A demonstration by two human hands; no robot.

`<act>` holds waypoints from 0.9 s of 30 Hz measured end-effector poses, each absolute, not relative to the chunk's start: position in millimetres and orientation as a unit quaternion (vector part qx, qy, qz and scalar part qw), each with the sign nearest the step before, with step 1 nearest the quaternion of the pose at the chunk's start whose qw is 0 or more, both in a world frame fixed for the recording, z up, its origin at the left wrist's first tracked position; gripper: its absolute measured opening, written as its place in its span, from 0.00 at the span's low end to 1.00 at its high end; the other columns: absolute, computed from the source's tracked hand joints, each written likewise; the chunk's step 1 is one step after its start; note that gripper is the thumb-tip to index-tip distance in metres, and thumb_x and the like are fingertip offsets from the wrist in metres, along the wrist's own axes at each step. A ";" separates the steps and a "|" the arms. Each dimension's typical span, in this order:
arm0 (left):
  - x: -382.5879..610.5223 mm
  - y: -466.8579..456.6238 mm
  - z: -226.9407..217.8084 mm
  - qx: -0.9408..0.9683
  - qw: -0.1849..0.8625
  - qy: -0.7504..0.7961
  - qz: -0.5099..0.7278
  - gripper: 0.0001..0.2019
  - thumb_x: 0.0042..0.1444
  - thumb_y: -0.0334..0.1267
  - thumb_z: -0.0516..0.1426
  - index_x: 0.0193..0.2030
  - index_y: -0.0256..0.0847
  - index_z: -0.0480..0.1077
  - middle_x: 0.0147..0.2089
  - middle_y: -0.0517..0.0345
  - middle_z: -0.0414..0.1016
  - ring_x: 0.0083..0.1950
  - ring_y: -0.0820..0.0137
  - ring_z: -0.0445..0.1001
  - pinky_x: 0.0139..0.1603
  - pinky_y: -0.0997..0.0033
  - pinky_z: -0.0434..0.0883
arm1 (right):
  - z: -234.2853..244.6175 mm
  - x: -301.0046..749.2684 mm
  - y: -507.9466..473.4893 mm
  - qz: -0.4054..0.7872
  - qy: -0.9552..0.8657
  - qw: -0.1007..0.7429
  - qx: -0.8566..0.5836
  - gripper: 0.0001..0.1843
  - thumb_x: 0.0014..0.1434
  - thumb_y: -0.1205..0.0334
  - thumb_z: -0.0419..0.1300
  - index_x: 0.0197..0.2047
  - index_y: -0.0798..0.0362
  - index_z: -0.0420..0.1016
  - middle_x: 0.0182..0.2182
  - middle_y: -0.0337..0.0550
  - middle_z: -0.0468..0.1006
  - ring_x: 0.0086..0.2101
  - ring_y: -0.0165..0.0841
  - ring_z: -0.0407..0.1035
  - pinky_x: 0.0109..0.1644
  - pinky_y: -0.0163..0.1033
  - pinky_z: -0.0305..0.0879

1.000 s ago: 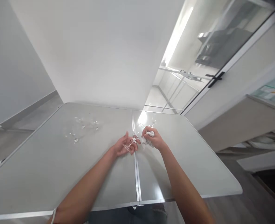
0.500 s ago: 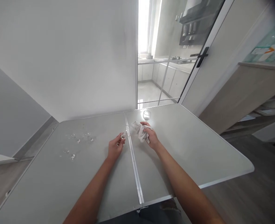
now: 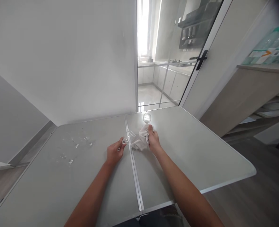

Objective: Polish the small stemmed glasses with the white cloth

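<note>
My left hand [image 3: 115, 152] pinches a clear wine glass [image 3: 131, 135] by its lower end, over the middle seam of the table. The glass lies tilted, its bowl pointing up and right toward the cloth. In my right hand [image 3: 154, 138] is a crumpled white cloth [image 3: 142, 138], gripped with the thumb on top; a loose end hangs down to the left, close beside the bowl. Just beyond the cloth stands another wine glass [image 3: 147, 118], its lower part hidden by the cloth and hand.
Several clear glass pieces [image 3: 77, 145], hard to make out, rest on the left half of the pale table [image 3: 191, 148]. A wall and a glass door [image 3: 163, 78] border its far edge. Plastic bottles [image 3: 269, 47] stand on a shelf at right.
The cloth has come away from around the glass's rim and been turned in my right hand, so the bowl shows more clearly. My left hand keeps its hold. The view has shifted slightly.
</note>
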State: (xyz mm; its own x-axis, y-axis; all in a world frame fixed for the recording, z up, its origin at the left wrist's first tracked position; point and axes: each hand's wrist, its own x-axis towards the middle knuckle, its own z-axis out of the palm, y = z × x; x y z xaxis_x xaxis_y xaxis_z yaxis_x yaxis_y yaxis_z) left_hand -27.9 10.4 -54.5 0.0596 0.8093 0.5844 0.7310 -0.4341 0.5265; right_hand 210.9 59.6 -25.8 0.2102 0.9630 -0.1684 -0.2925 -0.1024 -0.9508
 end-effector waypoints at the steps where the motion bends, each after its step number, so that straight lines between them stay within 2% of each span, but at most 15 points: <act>1: -27.3 10.2 -54.2 0.731 0.048 0.527 0.430 0.18 0.64 0.45 0.57 0.57 0.42 0.76 0.33 0.53 0.81 0.29 0.70 0.75 0.36 0.71 0.70 | -26.0 210.8 60.3 0.542 -0.307 0.590 -0.513 0.34 0.54 0.24 0.55 0.37 0.49 0.71 0.25 0.41 0.74 0.28 0.35 0.72 0.29 0.36 0.68; 4: -25.7 10.0 -52.7 0.723 0.062 0.527 0.442 0.19 0.64 0.46 0.57 0.57 0.41 0.76 0.32 0.54 0.80 0.28 0.71 0.73 0.36 0.72 0.71 | -20.9 211.2 59.0 0.570 -0.282 0.598 -0.488 0.31 0.56 0.26 0.55 0.35 0.49 0.69 0.26 0.40 0.73 0.29 0.34 0.70 0.29 0.34 0.67; 8: -24.4 10.6 -49.9 0.673 0.116 0.541 0.491 0.21 0.63 0.46 0.57 0.58 0.39 0.75 0.30 0.57 0.77 0.27 0.72 0.72 0.34 0.72 0.71 | -10.6 210.8 54.1 0.635 -0.314 0.555 -0.437 0.22 0.58 0.37 0.57 0.32 0.49 0.67 0.27 0.41 0.74 0.29 0.34 0.69 0.28 0.35 0.66; 11: -23.8 10.5 -47.5 0.628 0.178 0.544 0.527 0.22 0.63 0.47 0.58 0.59 0.38 0.75 0.29 0.59 0.75 0.25 0.74 0.71 0.33 0.72 0.72 | -5.9 209.1 50.5 0.617 -0.349 0.561 -0.427 0.17 0.57 0.44 0.59 0.32 0.50 0.70 0.30 0.43 0.76 0.34 0.36 0.71 0.34 0.37 0.69; 14: -22.8 8.9 -44.5 0.599 0.220 0.539 0.551 0.23 0.62 0.48 0.58 0.59 0.37 0.75 0.29 0.59 0.73 0.24 0.75 0.70 0.31 0.72 0.72 | -2.2 208.1 46.7 0.558 -0.393 0.616 -0.394 0.17 0.57 0.44 0.62 0.32 0.50 0.73 0.32 0.41 0.76 0.39 0.36 0.71 0.43 0.39 0.69; 18: -20.8 6.5 -40.4 0.581 0.234 0.533 0.569 0.24 0.62 0.49 0.59 0.59 0.38 0.75 0.28 0.60 0.72 0.24 0.75 0.69 0.31 0.72 0.72 | -1.2 207.8 44.4 0.548 -0.358 0.680 -0.330 0.18 0.61 0.43 0.61 0.37 0.50 0.75 0.36 0.41 0.77 0.42 0.37 0.71 0.46 0.40 0.69; 23: -20.8 7.0 -41.7 0.587 0.224 0.525 0.575 0.23 0.63 0.49 0.58 0.59 0.37 0.75 0.28 0.60 0.73 0.24 0.76 0.69 0.31 0.74 0.72 | -9.4 203.7 48.7 0.644 -0.251 0.613 -0.382 0.21 0.55 0.44 0.68 0.41 0.53 0.78 0.38 0.44 0.80 0.41 0.39 0.74 0.43 0.40 0.72; 27: -22.0 8.5 -48.7 0.636 0.199 0.514 0.539 0.23 0.64 0.49 0.58 0.59 0.37 0.75 0.29 0.59 0.74 0.24 0.76 0.70 0.30 0.75 0.71 | -8.7 202.4 50.1 0.653 -0.247 0.636 -0.330 0.21 0.54 0.44 0.69 0.43 0.50 0.77 0.41 0.42 0.80 0.42 0.38 0.74 0.42 0.40 0.72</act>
